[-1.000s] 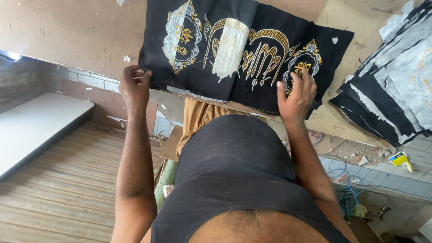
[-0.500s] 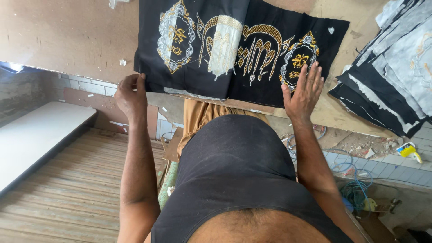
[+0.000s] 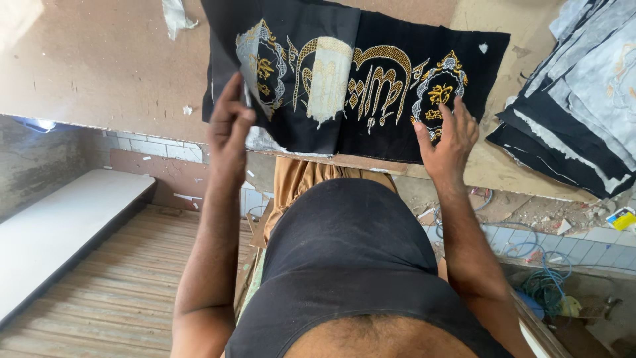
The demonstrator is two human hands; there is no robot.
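In the head view, a black cloth (image 3: 358,73) embroidered in gold and white was seen spread on a brown table (image 3: 99,59), its near edge lying along the table's edge just in front of the person's body. The left hand (image 3: 230,126) was raised at the cloth's left end, with the fingers bent and closed on the lower left corner of the cloth, which was lifted a little off the board so that a pale underside showed beside the thumb. Whether the corner was pinched between thumb and fingertips or only hooked by them could not be told. The right hand (image 3: 447,136) was laid flat on the cloth's right part, with its fingers spread and pressed down just below a gold-and-white oval motif. The cloth's long middle, with its gold arched pattern and a pale patch, was stretched between the two hands.

To the right of the right hand, well apart from it, a stack of black and grey cloth pieces (image 3: 576,106) was piled on the same table, fanned at the edges. Beyond the left hand, a torn scrap of white paper (image 3: 175,16) was stuck to the table top. Below the right hand, past the table's edge, tangled cables (image 3: 546,285) were seen on a littered floor. Below the left hand, a wooden plank floor (image 3: 119,292) and a pale bench (image 3: 59,225) were seen.
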